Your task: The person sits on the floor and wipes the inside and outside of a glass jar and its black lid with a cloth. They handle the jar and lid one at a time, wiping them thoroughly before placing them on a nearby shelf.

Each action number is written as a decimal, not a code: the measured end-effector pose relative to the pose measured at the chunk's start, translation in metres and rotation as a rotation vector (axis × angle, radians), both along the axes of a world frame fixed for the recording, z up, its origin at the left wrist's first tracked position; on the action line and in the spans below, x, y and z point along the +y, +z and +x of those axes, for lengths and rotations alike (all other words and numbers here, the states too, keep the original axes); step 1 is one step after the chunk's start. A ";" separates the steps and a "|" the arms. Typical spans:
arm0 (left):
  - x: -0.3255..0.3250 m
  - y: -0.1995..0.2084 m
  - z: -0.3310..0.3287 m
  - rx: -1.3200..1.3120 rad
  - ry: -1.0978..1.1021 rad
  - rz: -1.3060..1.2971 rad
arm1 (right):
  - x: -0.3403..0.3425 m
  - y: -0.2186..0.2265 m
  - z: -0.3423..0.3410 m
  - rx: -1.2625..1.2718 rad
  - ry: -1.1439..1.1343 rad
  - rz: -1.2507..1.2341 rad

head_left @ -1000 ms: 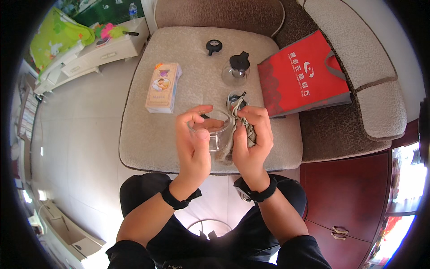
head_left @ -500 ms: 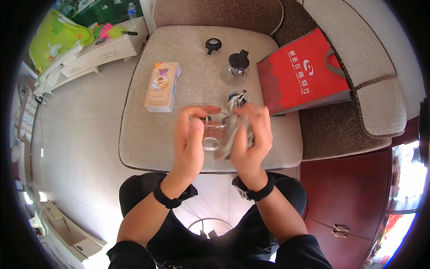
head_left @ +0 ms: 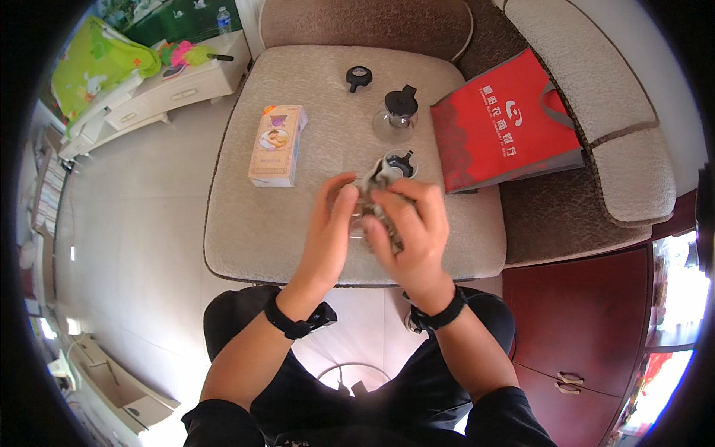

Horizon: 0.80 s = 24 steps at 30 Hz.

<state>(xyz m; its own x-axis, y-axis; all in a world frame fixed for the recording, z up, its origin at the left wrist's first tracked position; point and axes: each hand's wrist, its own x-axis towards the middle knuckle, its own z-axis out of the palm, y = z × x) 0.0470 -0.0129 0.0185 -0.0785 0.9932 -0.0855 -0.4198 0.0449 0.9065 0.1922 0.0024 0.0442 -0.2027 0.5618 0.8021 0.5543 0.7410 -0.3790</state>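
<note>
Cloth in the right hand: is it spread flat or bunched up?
Bunched up: the cloth shows gathered creases in the right hand, though blur hides its finer folds.

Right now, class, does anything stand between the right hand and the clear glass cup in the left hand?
Yes: a crumpled cloth, held in the right hand, sits between it and the clear glass cup. Nothing visible separates the left hand from the cup. Blur hides whether the cloth reaches inside.
</note>
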 end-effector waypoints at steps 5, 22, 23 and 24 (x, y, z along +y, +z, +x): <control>0.003 -0.035 -0.011 0.378 0.138 0.264 | -0.022 -0.002 -0.023 -0.063 0.055 0.118; -0.012 0.010 -0.007 0.010 0.038 0.041 | 0.022 -0.021 -0.009 0.460 0.091 -0.370; -0.014 0.011 -0.003 0.102 0.049 0.068 | 0.020 -0.024 -0.011 0.493 0.081 -0.424; -0.016 0.011 -0.001 0.106 0.078 0.114 | 0.020 -0.023 -0.014 0.522 0.078 -0.477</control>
<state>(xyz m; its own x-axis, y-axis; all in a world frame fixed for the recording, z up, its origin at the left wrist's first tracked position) 0.0465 -0.0285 0.0290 -0.1580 0.9866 0.0402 -0.3196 -0.0896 0.9433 0.1783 0.0226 0.0209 0.0868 0.8751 0.4761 0.1644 0.4587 -0.8732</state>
